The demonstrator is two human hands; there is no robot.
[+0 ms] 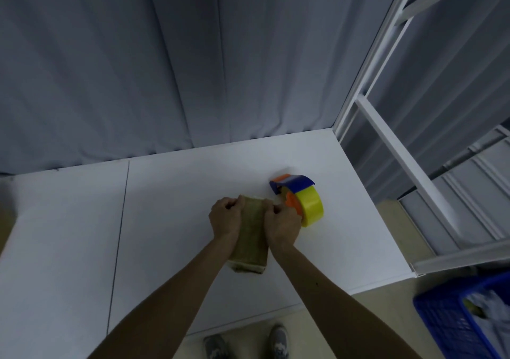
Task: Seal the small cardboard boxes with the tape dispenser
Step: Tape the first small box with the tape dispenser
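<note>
Toward the right side of the white surface (165, 220), a little back from its near edge, you hold the small cardboard box (251, 238) between both hands. The box lies lengthwise, one short end pointing at you and the other away. Your left hand (225, 218) grips its left side near the far end, fingers curled over the top edge. Your right hand (281, 225) grips the right side in the same way, so the two hands are apart with the box clamped between them. The box's brown faces are too dim and blurred for any print or label to be read.

Just beyond your right hand, closer to the right edge of the surface, the tape dispenser (292, 183) lies on its side. It has a blue and orange body and carries a yellow tape roll (311, 205). No brand can be made out on it.

A thin dark seam (120, 234) runs from the far edge to the near edge across the left part of the surface. Grey curtain (138, 69) hangs along the far edge, and a white metal frame (386, 138) stands past the far right corner. A blue crate (441, 320) sits on the floor off the near right corner, and your grey shoes (216, 346) show below the near edge.
</note>
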